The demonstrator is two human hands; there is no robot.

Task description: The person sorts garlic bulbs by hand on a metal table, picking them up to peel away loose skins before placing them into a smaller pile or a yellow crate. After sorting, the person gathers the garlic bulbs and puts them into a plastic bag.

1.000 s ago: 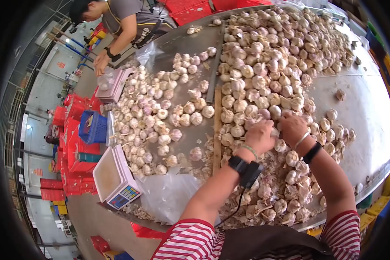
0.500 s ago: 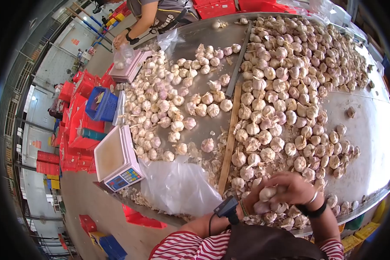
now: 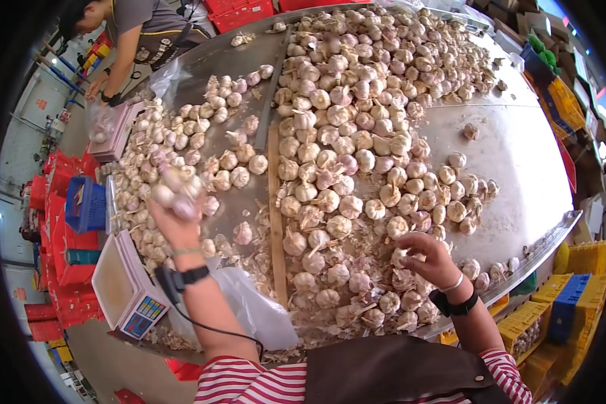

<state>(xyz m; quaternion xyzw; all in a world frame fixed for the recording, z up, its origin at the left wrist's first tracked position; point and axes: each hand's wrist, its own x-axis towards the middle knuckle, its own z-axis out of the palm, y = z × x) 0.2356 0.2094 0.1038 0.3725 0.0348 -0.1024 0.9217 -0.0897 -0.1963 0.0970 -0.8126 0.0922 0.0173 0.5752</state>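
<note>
My left hand (image 3: pixel 178 225), slightly blurred, is closed around several garlic bulbs (image 3: pixel 180 190). It is over the left side of the metal table, above the looser spread of whitish garlic. My right hand (image 3: pixel 434 261) is at the near edge of the large garlic heap (image 3: pixel 347 145). Its curled fingers and thumb close on a single garlic bulb (image 3: pixel 398 258). Between my hands, a wooden strip (image 3: pixel 276 215) divides the heap from the garlic on the left. Loose skins lie around the strip.
A weighing scale (image 3: pixel 124 286) and a clear plastic bag (image 3: pixel 249 306) are at the near left edge. Farther off, another person (image 3: pixel 131 47) handles a bag of garlic by a second scale (image 3: pixel 118 135). Red crates (image 3: pixel 67 269) stand left; yellow crates (image 3: pixel 525 326) stand right.
My hands, together over the near heap before, are now apart. The left has swung left across the strip with garlic bulbs, while the right has stayed by the heap. The view has shifted right.
</note>
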